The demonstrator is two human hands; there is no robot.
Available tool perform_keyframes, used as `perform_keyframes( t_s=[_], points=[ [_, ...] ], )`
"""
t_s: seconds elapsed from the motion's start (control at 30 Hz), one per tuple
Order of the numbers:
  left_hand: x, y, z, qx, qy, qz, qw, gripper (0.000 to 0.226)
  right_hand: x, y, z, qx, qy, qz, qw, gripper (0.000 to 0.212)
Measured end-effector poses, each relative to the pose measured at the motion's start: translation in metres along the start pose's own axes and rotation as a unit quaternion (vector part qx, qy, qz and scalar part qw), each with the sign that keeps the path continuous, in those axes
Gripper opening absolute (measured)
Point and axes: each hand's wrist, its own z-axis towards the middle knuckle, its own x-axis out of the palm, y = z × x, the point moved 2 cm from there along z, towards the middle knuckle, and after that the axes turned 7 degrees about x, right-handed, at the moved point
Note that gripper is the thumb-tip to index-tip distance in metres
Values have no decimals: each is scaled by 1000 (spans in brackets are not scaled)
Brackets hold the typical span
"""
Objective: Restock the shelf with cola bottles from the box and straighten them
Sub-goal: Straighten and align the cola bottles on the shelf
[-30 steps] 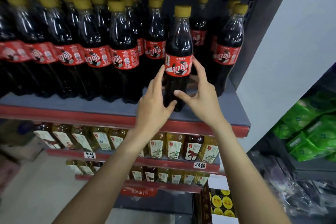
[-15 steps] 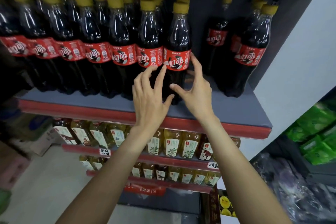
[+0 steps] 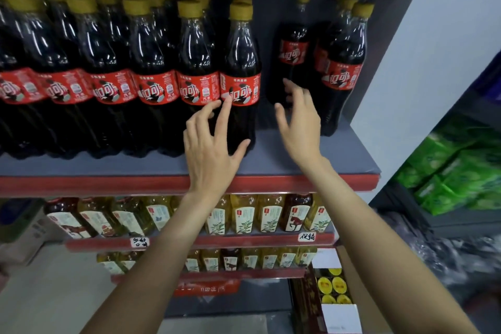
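Note:
Cola bottles with yellow caps and red labels stand in rows on the grey shelf (image 3: 298, 163). The front-row cola bottle (image 3: 241, 62) at the right end of the tight row stands upright. My left hand (image 3: 211, 144) is spread in front of its lower half, fingertips at the label, thumb near its base, not gripping. My right hand (image 3: 298, 119) hovers open to its right, in the gap before a lone bottle (image 3: 291, 57) set further back. More bottles (image 3: 343, 70) stand at the shelf's right end. A cardboard box (image 3: 352, 285) with yellow caps showing sits at the bottom right.
A white wall panel (image 3: 420, 62) bounds the shelf on the right. Lower shelves hold yellow tea bottles (image 3: 244, 214) behind red price rails. Green packages (image 3: 455, 165) fill a neighbouring rack at right. Cartons (image 3: 24, 228) stand on the floor at left.
Both hands have let go of the front bottle, which now stands in line with the row. My right hand has drifted right and opened; the view has shifted left and closer.

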Motion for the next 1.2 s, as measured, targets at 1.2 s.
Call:
perform_keyframes(
  t_s=[1.2],
  points=[
    [3, -22, -1, -46, -79, -19, 996, 62, 57, -20, 95, 52, 195, -31, 979, 92]
  ],
)
